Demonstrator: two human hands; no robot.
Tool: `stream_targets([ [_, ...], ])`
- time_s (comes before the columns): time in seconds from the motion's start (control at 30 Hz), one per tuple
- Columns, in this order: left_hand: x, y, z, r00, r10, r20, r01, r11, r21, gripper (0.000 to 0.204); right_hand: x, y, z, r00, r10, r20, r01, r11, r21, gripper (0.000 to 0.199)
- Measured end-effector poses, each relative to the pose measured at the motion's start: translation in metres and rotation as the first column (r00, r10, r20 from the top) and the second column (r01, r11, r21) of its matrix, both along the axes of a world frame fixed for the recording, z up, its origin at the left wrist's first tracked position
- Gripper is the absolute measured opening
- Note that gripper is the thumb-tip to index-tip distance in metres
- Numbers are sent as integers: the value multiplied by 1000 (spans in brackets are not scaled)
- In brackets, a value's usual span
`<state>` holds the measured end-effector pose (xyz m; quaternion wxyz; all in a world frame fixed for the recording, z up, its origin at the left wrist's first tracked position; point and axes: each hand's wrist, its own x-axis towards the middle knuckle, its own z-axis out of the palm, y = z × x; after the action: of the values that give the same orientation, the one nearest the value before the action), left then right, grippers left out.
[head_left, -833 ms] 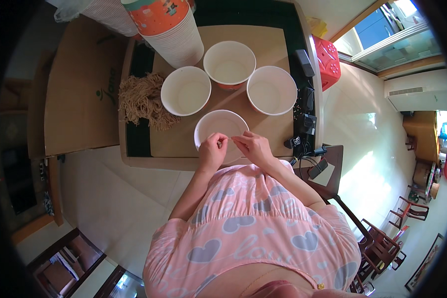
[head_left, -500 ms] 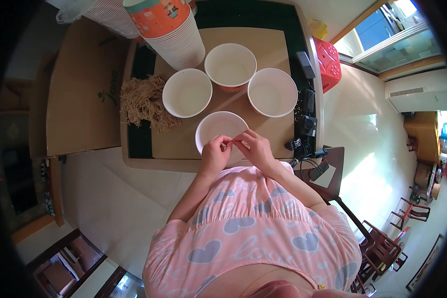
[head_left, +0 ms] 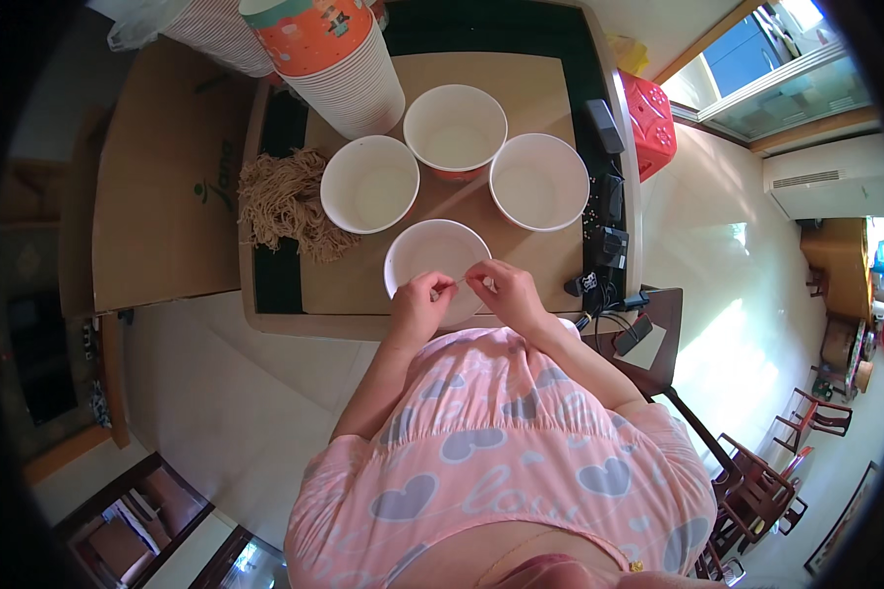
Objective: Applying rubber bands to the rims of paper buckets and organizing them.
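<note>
My left hand point(head_left: 421, 305) and my right hand point(head_left: 508, 296) are pinched over the near white paper bowl point(head_left: 399, 257). Between their fingertips runs a thin pale strand point(head_left: 461, 282), too small to make out well; each hand grips one end of it. Part of the bowl's near rim is hidden behind my hands. Beyond it, three more white paper bowls stand upright: one at the left point(head_left: 370, 185), one in the middle point(head_left: 456, 128) and one at the right point(head_left: 540, 184). A loose bundle of tan cords point(head_left: 290, 204) lies left of them.
A tall stack of paper bowls point(head_left: 349, 83) with an orange-printed outer one leans at the back left. The bowls stand on a cardboard sheet point(head_left: 535, 83). Black adapters and cables point(head_left: 610, 247) line the table's right edge. A large cardboard box point(head_left: 162, 187) is at left, a red stool point(head_left: 648, 126) at right.
My hands have moved slightly apart, the left one shifting left, and a thin strand now shows between the fingertips. The bowls and the cord bundle look unmoved.
</note>
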<state>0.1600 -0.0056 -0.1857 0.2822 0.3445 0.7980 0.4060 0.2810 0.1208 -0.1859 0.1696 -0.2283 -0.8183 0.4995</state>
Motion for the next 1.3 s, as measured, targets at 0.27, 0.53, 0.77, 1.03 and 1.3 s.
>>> stream_targets([
  [0.27,13,-5,45,893,-116,434,92,993,75,7,19,8,7,997,74,-25,-75,995,-69,9],
  [0.53,25,-8,54,888,-230,398,216,973,80,6,32,13,-14,988,149,-33,-145,984,99,9],
  [0.77,32,-11,69,660,-364,657,294,930,220,5,36,12,-23,994,101,-39,-96,990,106,8],
  [1.03,38,-10,67,603,-338,722,258,940,224,6,35,4,-14,997,24,79,-19,998,-60,11],
  [1.3,41,-10,65,660,-301,689,243,952,184,7,41,4,-19,996,89,-21,-88,993,77,8],
])
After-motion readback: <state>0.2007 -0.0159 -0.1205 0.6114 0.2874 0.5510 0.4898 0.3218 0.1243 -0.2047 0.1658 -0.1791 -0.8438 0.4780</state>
